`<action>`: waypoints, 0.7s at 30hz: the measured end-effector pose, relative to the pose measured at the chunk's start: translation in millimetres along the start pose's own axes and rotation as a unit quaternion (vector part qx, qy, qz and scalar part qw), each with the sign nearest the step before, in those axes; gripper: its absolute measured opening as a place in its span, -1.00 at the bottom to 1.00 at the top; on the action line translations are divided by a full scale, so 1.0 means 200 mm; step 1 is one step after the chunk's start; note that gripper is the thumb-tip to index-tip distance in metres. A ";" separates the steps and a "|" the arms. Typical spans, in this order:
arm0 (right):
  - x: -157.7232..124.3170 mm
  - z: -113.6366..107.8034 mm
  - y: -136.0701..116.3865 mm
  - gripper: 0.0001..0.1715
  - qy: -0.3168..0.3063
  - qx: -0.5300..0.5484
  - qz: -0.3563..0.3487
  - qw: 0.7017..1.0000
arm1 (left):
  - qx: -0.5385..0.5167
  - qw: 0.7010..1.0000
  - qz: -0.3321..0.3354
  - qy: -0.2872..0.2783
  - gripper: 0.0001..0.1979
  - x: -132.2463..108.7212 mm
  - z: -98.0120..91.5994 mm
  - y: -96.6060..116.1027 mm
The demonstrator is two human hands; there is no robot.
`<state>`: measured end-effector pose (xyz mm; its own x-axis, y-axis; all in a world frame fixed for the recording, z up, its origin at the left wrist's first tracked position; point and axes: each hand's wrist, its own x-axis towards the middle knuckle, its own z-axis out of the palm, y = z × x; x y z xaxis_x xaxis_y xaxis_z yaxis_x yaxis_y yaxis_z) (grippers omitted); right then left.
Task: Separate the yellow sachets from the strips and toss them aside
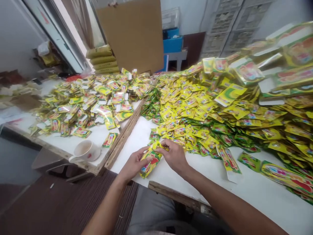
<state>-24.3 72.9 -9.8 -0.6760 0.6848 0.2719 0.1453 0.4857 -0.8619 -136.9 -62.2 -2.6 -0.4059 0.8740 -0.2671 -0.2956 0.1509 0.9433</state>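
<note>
My left hand grips a small printed carton, green and yellow with red fruit pictures, tilted over the white tabletop. At the carton's upper end, my right hand pinches a yellow sachet. Fingers cover part of it, and I cannot tell how far it sits inside the carton. Just beyond both hands lies a large heap of yellow and green sachets. Right of my right hand, an opened carton lies on the table.
Left of a wooden ledge, many small cartons are piled on a second table, near a white cup. Larger cartons rest on the heap at right. A big cardboard box stands behind, beside stacked yellow bags.
</note>
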 end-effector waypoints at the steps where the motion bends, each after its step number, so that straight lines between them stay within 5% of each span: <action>1: 0.00 0.01 0.00 -0.68 -0.005 0.000 -0.017 1.000 | 0.004 1.000 0.002 0.003 -0.51 0.00 -0.02 0.01; 7: 0.03 -0.01 -0.02 -0.59 -0.174 0.142 0.155 0.962 | -0.066 0.998 -0.015 -0.006 -0.51 -0.01 -0.08 -0.04; 10: 0.06 -0.02 -0.02 -0.60 -0.242 0.150 0.173 0.943 | -0.107 0.994 -0.027 0.008 -0.49 -0.01 -0.08 -0.08; 15: 0.12 0.03 0.06 -0.68 -0.146 -0.080 0.008 0.986 | -0.154 0.981 -0.032 0.112 -0.35 -0.01 -0.11 -0.08; 18: 0.11 0.04 0.09 -0.60 -0.218 -0.247 -0.159 0.931 | -0.140 0.977 -0.017 0.159 -0.25 -0.01 -0.14 -0.06; 21: 0.07 0.01 0.09 -0.67 -0.262 -0.351 -0.230 0.869 | -0.120 0.977 -0.007 0.177 -0.22 0.00 -0.14 -0.03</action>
<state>-32.2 89.8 -23.4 -0.9887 0.0787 0.1273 0.0533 0.9801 -0.1915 -158.6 -75.5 -14.6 -0.6616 0.6517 -0.3710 -0.4802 0.0118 0.8771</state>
